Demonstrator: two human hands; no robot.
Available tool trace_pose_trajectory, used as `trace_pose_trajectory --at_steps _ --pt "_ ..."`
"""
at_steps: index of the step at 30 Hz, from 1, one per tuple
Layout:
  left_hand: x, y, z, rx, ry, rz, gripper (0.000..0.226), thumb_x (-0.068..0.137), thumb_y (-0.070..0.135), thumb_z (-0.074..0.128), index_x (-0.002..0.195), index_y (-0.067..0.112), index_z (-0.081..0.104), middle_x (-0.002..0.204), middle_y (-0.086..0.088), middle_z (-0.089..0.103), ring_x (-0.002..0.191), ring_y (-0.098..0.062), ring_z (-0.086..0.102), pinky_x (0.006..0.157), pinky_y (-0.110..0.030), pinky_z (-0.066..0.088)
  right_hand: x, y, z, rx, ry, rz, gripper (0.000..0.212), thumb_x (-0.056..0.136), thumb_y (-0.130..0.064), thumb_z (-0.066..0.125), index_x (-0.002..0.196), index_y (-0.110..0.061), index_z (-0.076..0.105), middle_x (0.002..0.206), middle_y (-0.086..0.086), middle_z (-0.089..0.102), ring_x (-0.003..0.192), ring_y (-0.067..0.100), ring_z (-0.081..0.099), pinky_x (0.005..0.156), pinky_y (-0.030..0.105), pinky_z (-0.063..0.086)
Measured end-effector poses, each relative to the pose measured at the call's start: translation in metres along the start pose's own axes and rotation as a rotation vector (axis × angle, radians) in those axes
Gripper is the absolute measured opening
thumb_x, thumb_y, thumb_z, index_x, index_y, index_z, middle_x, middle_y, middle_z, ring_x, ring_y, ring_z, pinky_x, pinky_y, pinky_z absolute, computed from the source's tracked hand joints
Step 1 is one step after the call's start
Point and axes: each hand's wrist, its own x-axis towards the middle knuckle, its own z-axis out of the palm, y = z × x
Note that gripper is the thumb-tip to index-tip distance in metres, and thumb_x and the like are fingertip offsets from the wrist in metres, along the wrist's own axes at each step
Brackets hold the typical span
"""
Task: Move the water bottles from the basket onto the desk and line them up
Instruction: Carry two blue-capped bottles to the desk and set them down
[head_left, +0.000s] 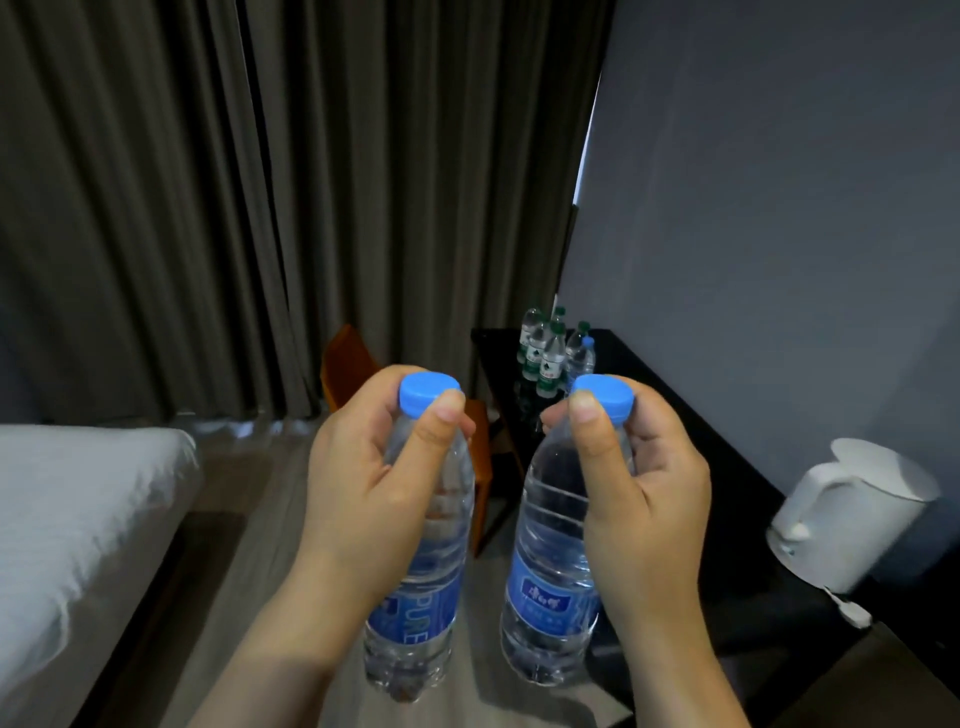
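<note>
Item, nearest: two clear plastic water bottles with blue labels and blue screw caps, one per hand, both upright in mid-air over the floor, side by side but apart, well short of the desk. Left hand (363, 483): thumb and fingers curled round the neck of the left bottle (421, 613) just under its cap. Right hand (639, 493): the same grip on the right bottle (545, 587). Step in hand, judged: carrying the pair to the long black desk (496, 358) along the right wall. Handling note: a grip so high lets the full bodies swing, so hold them plumb, set one base flat on the desk before the other, and let go only once each stands. Place them beside the standing group of clear bottles with green caps (545, 353) at the far end, in line with it and not so close as to knock it; that group looks bunched rather than in a row and may need straightening. Keep the right arm off the white electric kettle (852, 514) at the desk's near end. Basket: not in view. Appearance of the carried bottles, by part: ribbed, see-through body, apparently full; blue wrap label low on the body with white lettering; left cap (428, 392) and right cap (605, 397), both seated
</note>
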Motion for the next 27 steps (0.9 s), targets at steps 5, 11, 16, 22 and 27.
trace_pose_trajectory --at_steps 5,11,16,22,27 --pt "0.059 -0.033 0.019 -0.055 -0.016 -0.027 0.032 0.088 0.045 0.049 0.085 0.016 0.062 0.077 -0.004 0.068 0.07 -0.02 0.067 0.064 -0.046 0.056 0.062 0.043 0.021 0.0 0.016 -0.008 0.027 0.086 -0.047 0.056 0.094 -0.023 0.065 0.083 -0.008 0.07 0.073 0.001 0.066 0.064 0.006 0.046" --pt "0.105 -0.078 0.043 -0.049 -0.055 -0.068 0.032 0.086 0.047 0.048 0.082 0.018 0.061 0.076 -0.004 0.067 0.07 -0.02 0.066 0.064 -0.049 0.055 0.102 0.091 0.036 -0.034 0.026 0.046 0.03 0.085 -0.048 0.056 0.091 -0.021 0.066 0.081 -0.006 0.07 0.07 0.003 0.066 0.062 0.008 0.047" --pt "0.141 -0.123 0.061 -0.081 -0.124 -0.074 0.028 0.089 0.044 0.048 0.084 0.02 0.061 0.077 -0.005 0.067 0.071 -0.021 0.066 0.063 -0.05 0.054 0.134 0.128 0.047 -0.045 0.056 0.066 0.03 0.086 -0.042 0.056 0.092 -0.014 0.065 0.079 -0.005 0.069 0.064 0.0 0.065 0.057 0.007 0.046" --pt "0.198 -0.182 0.079 -0.135 -0.195 -0.097 0.027 0.087 0.047 0.05 0.084 0.023 0.062 0.076 -0.002 0.068 0.068 -0.019 0.067 0.061 -0.049 0.056 0.176 0.172 0.065 -0.132 0.154 0.104 0.032 0.086 -0.048 0.056 0.097 -0.02 0.065 0.085 -0.004 0.07 0.073 0.005 0.068 0.063 0.012 0.05" --pt "0.256 -0.228 0.093 -0.175 -0.284 -0.073 0.026 0.087 0.049 0.05 0.086 0.026 0.061 0.079 0.0 0.068 0.07 -0.013 0.066 0.063 -0.031 0.056 0.213 0.206 0.087 -0.227 0.241 0.08 0.029 0.087 -0.046 0.054 0.096 -0.021 0.065 0.085 -0.007 0.069 0.074 0.004 0.066 0.064 0.009 0.048"
